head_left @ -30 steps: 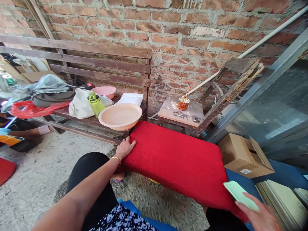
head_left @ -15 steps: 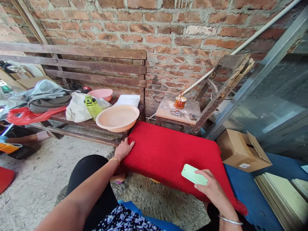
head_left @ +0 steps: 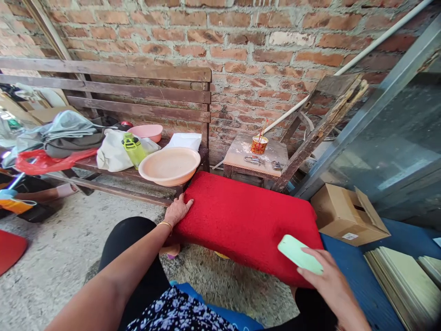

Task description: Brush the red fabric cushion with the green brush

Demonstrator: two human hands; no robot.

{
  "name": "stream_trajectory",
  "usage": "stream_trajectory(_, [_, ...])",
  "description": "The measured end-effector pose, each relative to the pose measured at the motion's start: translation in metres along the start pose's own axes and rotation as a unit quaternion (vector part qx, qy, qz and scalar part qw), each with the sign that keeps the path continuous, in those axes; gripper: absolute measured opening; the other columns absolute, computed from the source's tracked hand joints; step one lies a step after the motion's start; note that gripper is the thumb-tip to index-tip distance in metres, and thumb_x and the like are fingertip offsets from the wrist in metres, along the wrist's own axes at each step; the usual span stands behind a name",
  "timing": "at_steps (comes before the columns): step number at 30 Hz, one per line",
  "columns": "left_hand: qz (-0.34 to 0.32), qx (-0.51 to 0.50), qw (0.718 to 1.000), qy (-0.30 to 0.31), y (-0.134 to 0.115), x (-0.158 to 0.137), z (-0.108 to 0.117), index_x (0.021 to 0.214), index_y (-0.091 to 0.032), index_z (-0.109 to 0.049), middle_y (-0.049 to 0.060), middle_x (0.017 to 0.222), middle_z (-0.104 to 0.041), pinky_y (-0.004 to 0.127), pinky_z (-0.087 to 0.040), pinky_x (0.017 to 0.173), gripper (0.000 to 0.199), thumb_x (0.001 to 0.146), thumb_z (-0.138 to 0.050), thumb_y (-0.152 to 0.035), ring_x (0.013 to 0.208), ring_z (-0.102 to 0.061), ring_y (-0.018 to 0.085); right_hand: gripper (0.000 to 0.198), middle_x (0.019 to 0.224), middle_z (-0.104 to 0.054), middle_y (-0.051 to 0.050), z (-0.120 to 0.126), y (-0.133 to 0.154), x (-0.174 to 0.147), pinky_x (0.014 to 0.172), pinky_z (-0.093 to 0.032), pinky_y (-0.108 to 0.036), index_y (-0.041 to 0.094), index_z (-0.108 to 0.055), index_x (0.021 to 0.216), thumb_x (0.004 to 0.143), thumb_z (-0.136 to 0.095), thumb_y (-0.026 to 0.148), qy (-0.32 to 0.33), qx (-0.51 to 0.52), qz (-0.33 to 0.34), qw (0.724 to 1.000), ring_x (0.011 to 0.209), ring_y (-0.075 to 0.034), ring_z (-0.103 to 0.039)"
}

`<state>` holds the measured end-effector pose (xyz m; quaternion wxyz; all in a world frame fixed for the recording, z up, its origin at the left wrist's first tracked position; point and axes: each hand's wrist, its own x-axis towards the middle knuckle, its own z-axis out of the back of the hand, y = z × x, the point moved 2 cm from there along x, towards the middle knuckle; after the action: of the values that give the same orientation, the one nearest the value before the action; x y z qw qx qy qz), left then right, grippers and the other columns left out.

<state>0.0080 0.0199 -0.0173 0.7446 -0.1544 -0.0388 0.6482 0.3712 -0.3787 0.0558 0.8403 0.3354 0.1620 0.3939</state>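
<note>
A red cloth with a fuzzy surface covers a low bench-like support in front of me. At its left end lies my left hand, gripping the edge, thumb on top and fingertips partly hidden. Over the near right corner, my right hand is closed on a pale green brush-like block. The block is rounded and flat-backed, with a small hole at its far end. Its underside is hidden, so I cannot see any bristles. It is tilted, and I cannot tell whether it touches the cloth.
A wooden bench at left bears a peach basin, a green bottle and bags. Behind the cloth, a small table holds a cup of sticks and padlocks. To the right are a cardboard box and stacked boards.
My right hand has moved right and toward me with the green block. The cloth's near right corner no longer shows stretching out past that hand. My left hand keeps its place.
</note>
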Motion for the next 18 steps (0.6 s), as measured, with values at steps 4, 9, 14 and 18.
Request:
stream_trajectory(4, [-0.001,-0.003,1.000,0.000,0.000,0.000,0.000,0.148,-0.018,-0.037,0.022,0.133,-0.058,0.047,-0.045,0.097,0.076,0.091,-0.029,-0.067,0.117,-0.062,0.035,0.045,0.104,-0.059,-0.004,-0.043,0.044,0.012,0.076,-0.051,-0.032,0.026,-0.071,0.102,0.060,-0.062,0.039,0.127,0.085,0.033,0.988,0.093,-0.024,-0.061])
stream_trajectory(9, [0.005,-0.007,1.000,0.009,0.000,0.000,0.000,0.149,-0.019,-0.036,0.022,0.133,-0.058,0.048,-0.044,0.100,0.076,0.091,-0.029,-0.068,0.119,-0.061,0.036,0.051,0.105,-0.063,-0.005,-0.002,-0.010,0.001,0.085,-0.051,-0.036,0.026,-0.072,0.103,0.056,-0.066,0.043,0.097,0.042,-0.025,0.994,0.099,-0.028,-0.062])
stream_trajectory(14, [0.009,-0.010,1.000,0.007,0.000,0.002,-0.001,0.148,-0.019,-0.037,0.022,0.133,-0.058,0.048,-0.044,0.099,0.076,0.090,-0.030,-0.069,0.118,-0.061,0.036,0.053,0.095,-0.067,-0.009,0.071,-0.109,-0.029,0.084,-0.051,-0.047,0.028,-0.073,0.104,0.061,-0.063,0.057,-0.054,-0.070,-0.135,0.987,0.093,-0.035,-0.065])
stream_trajectory(18, [0.007,-0.010,1.000,0.006,0.001,0.004,-0.004,0.149,-0.019,-0.037,0.023,0.133,-0.058,0.048,-0.044,0.098,0.077,0.091,-0.030,-0.069,0.119,-0.061,0.036,0.057,0.090,-0.065,-0.012,0.075,-0.106,-0.034,0.083,-0.051,-0.051,0.024,-0.071,0.109,0.069,-0.054,0.061,-0.114,-0.164,-0.105,0.974,0.090,-0.037,-0.064])
